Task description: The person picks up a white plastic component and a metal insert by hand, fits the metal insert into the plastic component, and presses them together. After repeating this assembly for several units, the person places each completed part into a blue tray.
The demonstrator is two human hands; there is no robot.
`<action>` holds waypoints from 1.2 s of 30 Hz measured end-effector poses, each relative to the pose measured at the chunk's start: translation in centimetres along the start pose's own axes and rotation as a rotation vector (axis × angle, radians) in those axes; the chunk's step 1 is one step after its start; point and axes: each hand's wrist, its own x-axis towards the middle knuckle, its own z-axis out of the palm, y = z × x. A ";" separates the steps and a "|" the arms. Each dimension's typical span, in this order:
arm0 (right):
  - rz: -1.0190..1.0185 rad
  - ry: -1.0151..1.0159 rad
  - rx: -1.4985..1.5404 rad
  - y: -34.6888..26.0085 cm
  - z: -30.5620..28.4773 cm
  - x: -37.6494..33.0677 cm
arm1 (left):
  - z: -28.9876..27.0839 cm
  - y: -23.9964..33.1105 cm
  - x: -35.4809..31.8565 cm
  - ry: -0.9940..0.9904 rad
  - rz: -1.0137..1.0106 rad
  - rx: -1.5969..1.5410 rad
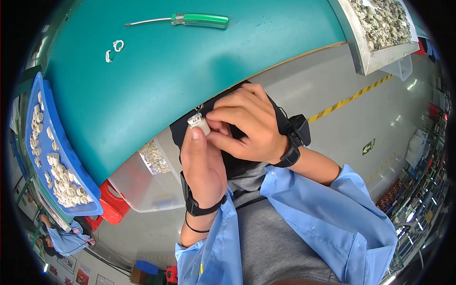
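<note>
In the head view, the step in hand looks like close handwork on 1 small white cylindrical part (201, 125), held up just past the near edge of the green table (156, 90), over the person's lap. The next move seems to call for a steady grip on the left while the right fingertips work at the part's far end, where a paler, greyish top shows.

The left hand (205, 173) has its thumb pressed to the part's near side, nearly closed on it; its other fingers are mostly hidden behind. The right hand (249, 126) comes in from the right, bent, with its thumb and index tip a little apart, just beside the part's right side. Whether those 2 tips pinch it, I cannot tell.

At the far side of the table lies a green-handled screwdriver (202, 20), tip to the left, with 2 small white rings (118, 45) nearer and further left. At the left, a blue tray (66, 137) holds many white pieces; at the far right stands a metal tray (362, 59) of small mixed parts.
</note>
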 end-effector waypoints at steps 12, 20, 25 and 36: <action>0.028 -0.079 0.091 0.4 1.1 0.4 | 0.2 0.5 0.9 0.008 0.046 0.006; 0.017 -0.182 0.111 0.7 0.7 0.5 | 0.5 0.1 0.6 0.046 0.090 0.014; -0.017 -0.129 0.112 0.7 1.1 0.7 | 0.6 0.7 0.8 0.023 0.090 -0.027; -0.145 -0.336 0.017 -2.1 -4.2 0.2 | -1.6 3.7 -2.9 -0.170 0.008 0.539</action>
